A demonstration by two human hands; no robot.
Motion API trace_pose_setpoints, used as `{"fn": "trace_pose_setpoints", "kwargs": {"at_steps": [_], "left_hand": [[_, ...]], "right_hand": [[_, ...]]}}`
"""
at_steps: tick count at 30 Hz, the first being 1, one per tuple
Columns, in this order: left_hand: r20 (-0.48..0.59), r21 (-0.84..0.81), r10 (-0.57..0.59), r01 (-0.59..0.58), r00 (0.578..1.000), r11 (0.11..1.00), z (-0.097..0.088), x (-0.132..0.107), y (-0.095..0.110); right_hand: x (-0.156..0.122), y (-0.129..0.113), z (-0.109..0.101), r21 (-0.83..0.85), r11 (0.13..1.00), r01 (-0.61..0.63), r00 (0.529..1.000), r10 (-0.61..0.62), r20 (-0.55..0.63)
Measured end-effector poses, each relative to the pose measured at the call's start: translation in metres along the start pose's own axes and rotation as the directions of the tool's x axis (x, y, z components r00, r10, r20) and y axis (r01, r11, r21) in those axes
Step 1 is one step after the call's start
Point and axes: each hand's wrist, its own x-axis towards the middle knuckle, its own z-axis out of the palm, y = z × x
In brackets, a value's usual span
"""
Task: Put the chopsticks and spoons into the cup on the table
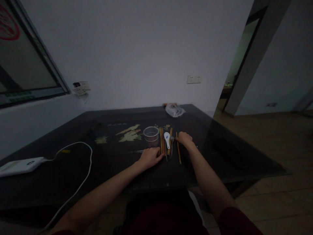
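A clear plastic cup [151, 134] stands on the dark table, just beyond my left hand [149, 157]. That hand lies low on the tabletop, thumb apart from the fingers and its tip close to the near ends of several wooden chopsticks [161, 140]. Right of these, a white spoon [167, 138] with a small dark mark lies over other chopsticks, beside a metal spoon [171, 147]. My right hand [185, 139] has its fingertips closed on the upper part of a single chopstick [179, 153], which lies apart from the others.
At the table's back lies a crumpled clear plastic bag [175, 111]. A white power strip [23, 165] with a looping cable [89, 163] occupies the left side. A dark flat object [230, 151] rests on the right. Behind rises a wall with sockets [194, 79].
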Motion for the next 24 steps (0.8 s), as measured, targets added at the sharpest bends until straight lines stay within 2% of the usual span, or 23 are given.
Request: {"fn": "trace_pose_setpoints", "kwargs": {"at_steps": [10, 18, 21, 24], "left_hand": [[0.096, 0.099, -0.088, 0.078, 0.992, 0.992, -0.009, 0.013, 0.010], [0.106, 0.096, -0.144, 0.134, 0.984, 0.986, -0.009, 0.014, 0.014], [0.098, 0.096, -0.136, 0.127, 0.986, 0.987, -0.010, 0.012, 0.013], [0.088, 0.109, -0.129, 0.119, 0.988, 0.987, -0.010, 0.011, 0.013]], "right_hand": [[-0.001, 0.001, 0.000, 0.038, 0.999, 0.024, 0.999, -0.022, -0.030], [-0.006, -0.003, -0.007, 0.060, 0.998, 0.036, 0.994, -0.030, -0.101], [-0.014, -0.013, -0.007, 0.048, 0.993, 0.105, 0.985, -0.097, -0.144], [-0.026, -0.031, -0.002, 0.022, 0.970, 0.242, 0.954, -0.233, -0.187]]}}
